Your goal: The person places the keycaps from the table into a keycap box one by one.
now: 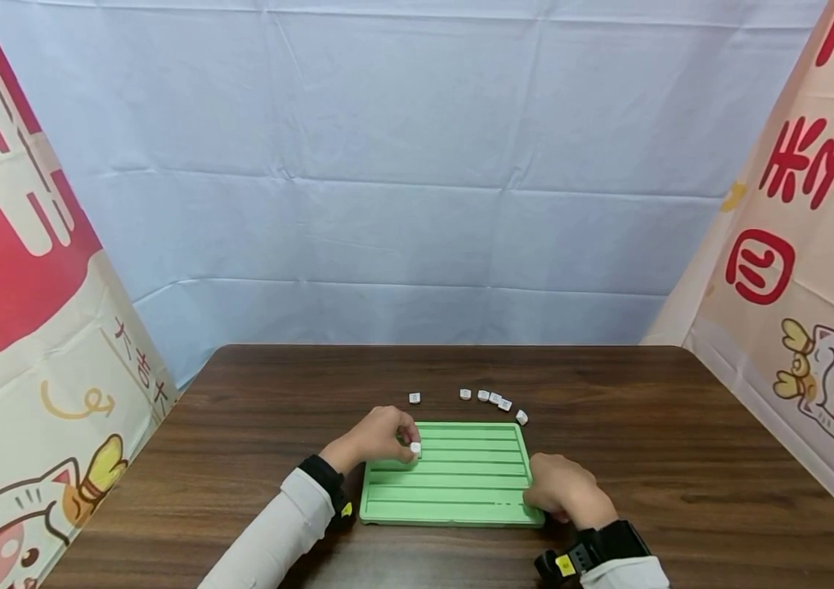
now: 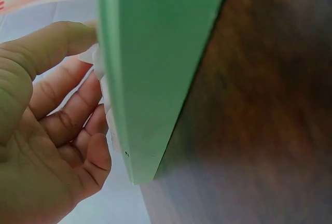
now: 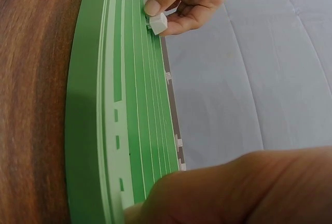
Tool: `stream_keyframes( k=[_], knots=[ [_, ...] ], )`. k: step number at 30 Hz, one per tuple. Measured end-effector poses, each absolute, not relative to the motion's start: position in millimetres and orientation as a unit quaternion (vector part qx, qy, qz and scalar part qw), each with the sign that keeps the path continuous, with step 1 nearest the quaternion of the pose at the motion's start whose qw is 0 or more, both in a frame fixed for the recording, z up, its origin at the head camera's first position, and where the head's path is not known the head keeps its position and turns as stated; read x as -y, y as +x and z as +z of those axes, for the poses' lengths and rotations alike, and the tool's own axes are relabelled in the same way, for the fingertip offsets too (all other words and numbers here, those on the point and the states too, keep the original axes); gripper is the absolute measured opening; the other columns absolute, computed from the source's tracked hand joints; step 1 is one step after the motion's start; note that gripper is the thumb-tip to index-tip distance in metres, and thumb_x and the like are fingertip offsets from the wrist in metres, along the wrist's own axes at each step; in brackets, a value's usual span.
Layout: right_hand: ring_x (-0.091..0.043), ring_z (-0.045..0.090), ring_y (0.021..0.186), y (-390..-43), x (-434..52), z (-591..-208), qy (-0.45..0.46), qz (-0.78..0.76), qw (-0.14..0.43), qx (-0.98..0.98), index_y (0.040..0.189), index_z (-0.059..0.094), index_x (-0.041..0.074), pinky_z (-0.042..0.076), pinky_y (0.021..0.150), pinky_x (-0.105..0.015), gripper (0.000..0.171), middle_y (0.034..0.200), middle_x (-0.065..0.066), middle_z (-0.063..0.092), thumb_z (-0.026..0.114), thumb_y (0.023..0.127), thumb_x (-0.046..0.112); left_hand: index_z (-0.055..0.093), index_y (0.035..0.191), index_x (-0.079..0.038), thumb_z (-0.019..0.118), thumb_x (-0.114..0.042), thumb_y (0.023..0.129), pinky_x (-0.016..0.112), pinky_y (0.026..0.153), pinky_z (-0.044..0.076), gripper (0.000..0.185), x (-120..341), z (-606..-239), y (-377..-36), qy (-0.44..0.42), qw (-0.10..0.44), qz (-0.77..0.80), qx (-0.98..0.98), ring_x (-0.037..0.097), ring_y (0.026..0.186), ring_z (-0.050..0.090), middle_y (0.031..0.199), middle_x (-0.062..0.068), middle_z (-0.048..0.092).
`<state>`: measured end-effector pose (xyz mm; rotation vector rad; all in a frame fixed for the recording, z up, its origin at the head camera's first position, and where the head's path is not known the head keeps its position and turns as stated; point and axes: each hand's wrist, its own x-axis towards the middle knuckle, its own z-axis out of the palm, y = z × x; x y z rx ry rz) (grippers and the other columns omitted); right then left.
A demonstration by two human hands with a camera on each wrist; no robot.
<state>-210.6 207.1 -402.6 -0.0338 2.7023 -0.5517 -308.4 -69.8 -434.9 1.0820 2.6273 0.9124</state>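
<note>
A green board with long parallel grooves lies flat on the table. Over its left part my left hand pinches a small white cube between thumb and fingertips. The right wrist view shows this cube close over the grooves, with other white pieces partly behind the left hand. My right hand grips the board's near right corner, its thumb over the edge. In the left wrist view the green side of the board covers part of the left fingers.
Past the board's far edge lie several white cubes: one alone, a loose row to its right, and one near the far right corner. A brown wooden table carries everything, with a pale blue cloth behind.
</note>
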Motion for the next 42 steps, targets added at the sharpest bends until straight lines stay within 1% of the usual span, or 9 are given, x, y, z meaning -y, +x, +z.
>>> stream_keyframes(
  k=[8,17,22,25,33,42],
  knots=[
    [-0.014,0.031,0.039,-210.4,-207.4,-403.3,-0.010,-0.196,0.195,-0.961,0.064,0.053,0.007,0.023,0.041,-0.026,0.017,0.046,-0.003,0.038,0.054,0.079,0.000,0.068,0.082,-0.014,0.075,-0.009,0.078,0.023,0.066,0.047,0.009,69.3,-436.7,-308.4,0.361,0.090,0.297,-0.879,0.005,0.074,0.054,0.079,-0.008,0.059],
    [-0.014,0.031,0.039,-210.3,-207.8,-404.4,-0.011,-0.200,0.196,-0.960,0.061,0.051,0.008,0.023,0.041,-0.026,0.021,0.046,-0.003,0.037,0.054,0.080,0.000,0.067,0.083,-0.013,0.076,-0.009,0.077,0.025,0.066,0.047,0.011,68.5,-435.9,-307.5,0.361,0.092,0.290,-0.881,0.007,0.075,0.054,0.080,-0.006,0.059],
    [-0.013,0.030,0.038,-210.1,-206.9,-403.3,-0.012,-0.199,0.187,-0.962,0.057,0.049,0.009,0.021,0.041,-0.025,0.023,0.044,-0.002,0.036,0.053,0.078,0.000,0.066,0.082,-0.015,0.074,-0.012,0.080,0.024,0.066,0.047,0.009,67.8,-433.4,-306.9,0.355,0.097,0.279,-0.887,0.005,0.073,0.053,0.078,-0.009,0.057],
    [-0.013,0.029,0.038,-210.0,-206.6,-402.4,-0.012,-0.198,0.186,-0.962,0.058,0.048,0.009,0.021,0.041,-0.025,0.023,0.044,-0.002,0.035,0.053,0.078,-0.001,0.066,0.081,-0.015,0.074,-0.012,0.080,0.024,0.064,0.047,0.009,67.2,-432.3,-306.6,0.355,0.095,0.273,-0.889,0.005,0.071,0.053,0.076,-0.010,0.056],
    [-0.013,0.030,0.038,-210.7,-206.6,-402.4,-0.015,-0.196,0.189,-0.962,0.058,0.049,0.009,0.022,0.041,-0.025,0.023,0.044,-0.002,0.036,0.053,0.079,0.000,0.066,0.082,-0.012,0.076,-0.009,0.077,0.025,0.064,0.047,0.011,67.4,-431.8,-306.3,0.355,0.095,0.279,-0.887,0.008,0.072,0.054,0.078,-0.006,0.058],
    [-0.013,0.029,0.039,-211.0,-206.8,-402.6,-0.012,-0.200,0.193,-0.961,0.059,0.048,0.009,0.021,0.041,-0.026,0.024,0.045,-0.002,0.035,0.053,0.079,-0.001,0.066,0.083,-0.012,0.077,-0.010,0.077,0.025,0.064,0.047,0.013,67.5,-432.4,-307.2,0.359,0.094,0.280,-0.886,0.007,0.072,0.053,0.078,-0.006,0.057]
  ],
)
